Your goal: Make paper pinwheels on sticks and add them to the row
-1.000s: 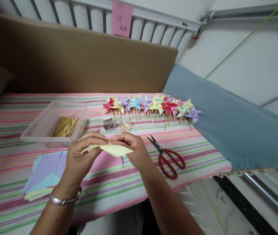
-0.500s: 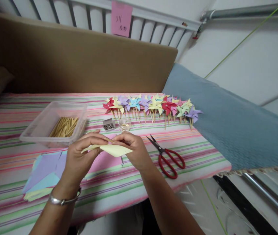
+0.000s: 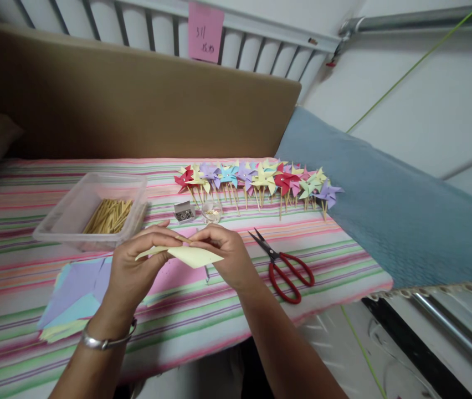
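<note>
A pale yellow paper pinwheel [image 3: 194, 256] is held between both hands over the table, seen nearly edge-on. My left hand [image 3: 140, 256] is closed on its left side, thumb below and fingers above. My right hand [image 3: 221, 246] pinches a thin wooden stick [image 3: 184, 239] just behind the paper. Where stick and paper meet is mostly hidden by the fingers. Beneath the hands lies a pink sheet [image 3: 175, 280]. Beyond them stand a small box of pins [image 3: 185, 213] and a round clear dish [image 3: 211, 211] with tiny pieces.
Red-handled scissors [image 3: 281, 266] lie right of my hands. A clear plastic bin [image 3: 61, 221] of wooden sticks [image 3: 109, 216] stands at left, with coloured paper pieces [image 3: 76, 288] in front. Finished pinwheels [image 3: 261, 180] line the back right, before a cardboard panel [image 3: 136, 105].
Both hands and the yellow pinwheel have shifted very slightly left. The grip looks the same, and nothing else on the table has moved.
</note>
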Available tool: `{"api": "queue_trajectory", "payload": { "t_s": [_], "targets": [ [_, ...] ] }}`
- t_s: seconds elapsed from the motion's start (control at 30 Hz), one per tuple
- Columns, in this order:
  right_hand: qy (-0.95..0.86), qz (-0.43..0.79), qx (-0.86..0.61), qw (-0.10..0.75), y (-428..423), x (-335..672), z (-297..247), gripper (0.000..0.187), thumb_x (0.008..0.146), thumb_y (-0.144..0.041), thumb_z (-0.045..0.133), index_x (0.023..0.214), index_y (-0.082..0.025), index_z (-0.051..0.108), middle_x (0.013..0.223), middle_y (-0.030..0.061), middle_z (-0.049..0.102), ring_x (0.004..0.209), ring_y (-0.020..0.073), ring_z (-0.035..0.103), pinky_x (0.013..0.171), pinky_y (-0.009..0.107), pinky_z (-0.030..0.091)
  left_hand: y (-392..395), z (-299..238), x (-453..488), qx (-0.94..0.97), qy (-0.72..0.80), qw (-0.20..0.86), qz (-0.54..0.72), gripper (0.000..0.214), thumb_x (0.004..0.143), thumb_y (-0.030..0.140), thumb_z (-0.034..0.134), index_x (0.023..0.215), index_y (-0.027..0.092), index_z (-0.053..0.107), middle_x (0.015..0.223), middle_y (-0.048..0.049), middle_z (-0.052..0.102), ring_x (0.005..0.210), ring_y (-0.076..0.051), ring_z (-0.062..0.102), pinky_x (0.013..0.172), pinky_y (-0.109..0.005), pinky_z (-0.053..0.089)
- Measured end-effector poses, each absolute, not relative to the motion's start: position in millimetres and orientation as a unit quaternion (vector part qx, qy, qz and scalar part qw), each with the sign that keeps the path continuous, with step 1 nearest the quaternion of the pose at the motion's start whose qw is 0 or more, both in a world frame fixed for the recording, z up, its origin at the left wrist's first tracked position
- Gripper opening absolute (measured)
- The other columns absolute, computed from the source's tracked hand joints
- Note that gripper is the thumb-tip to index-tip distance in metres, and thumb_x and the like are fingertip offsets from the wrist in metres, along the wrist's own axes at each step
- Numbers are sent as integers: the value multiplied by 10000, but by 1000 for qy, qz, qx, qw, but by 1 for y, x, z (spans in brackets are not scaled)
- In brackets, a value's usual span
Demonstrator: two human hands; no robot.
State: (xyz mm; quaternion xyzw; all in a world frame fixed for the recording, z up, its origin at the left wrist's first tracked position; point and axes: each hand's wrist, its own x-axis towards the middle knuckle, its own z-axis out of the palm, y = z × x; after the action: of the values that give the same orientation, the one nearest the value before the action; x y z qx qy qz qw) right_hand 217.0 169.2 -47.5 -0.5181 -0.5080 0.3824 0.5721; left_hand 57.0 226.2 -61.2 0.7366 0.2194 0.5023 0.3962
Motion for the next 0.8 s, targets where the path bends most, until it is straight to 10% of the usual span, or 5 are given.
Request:
{"api": "queue_trajectory", "payload": {
  "t_s": [0.8],
  "targets": [
    [-537,303,-543,570,168,216,-49,31,739,-182,703,720,-203,716,696,-7,603,658,122,552,582,233,395,227,-62,56,726,236,396,510,122,766,149,673,787,263,714,842,9,698,832,-152,638,946,-333,428]
  ]
}}
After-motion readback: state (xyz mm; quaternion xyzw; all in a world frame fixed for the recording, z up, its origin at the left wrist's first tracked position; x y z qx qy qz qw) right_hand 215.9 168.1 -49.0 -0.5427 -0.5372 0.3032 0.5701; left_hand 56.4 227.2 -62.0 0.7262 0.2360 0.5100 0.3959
